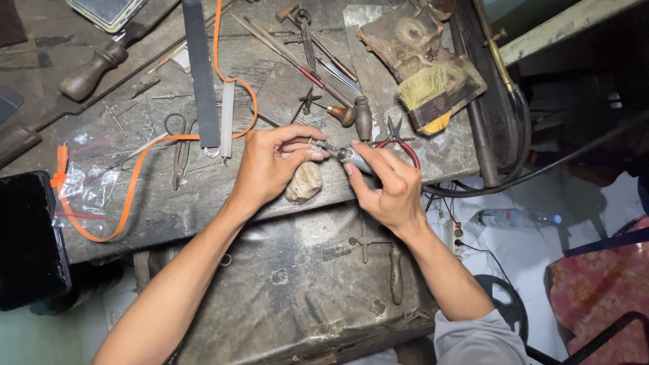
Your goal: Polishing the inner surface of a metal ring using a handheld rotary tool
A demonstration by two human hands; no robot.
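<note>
Over the worn table (203,203), the left hand (270,165) pinched a small metal piece (315,144) while the right hand (385,186) gripped a silver tool (353,157), its long axis pointing left, tip touching the piece between both hands.

Probably a workshop: scarred workbench (203,203) strewn with pliers (399,138), files (88,71), brush (433,94).

Only packaging I can spot: a crumpled clear plastic bag (88,186) with red marks, lying at the workbench's (284,284) left edge.
</note>
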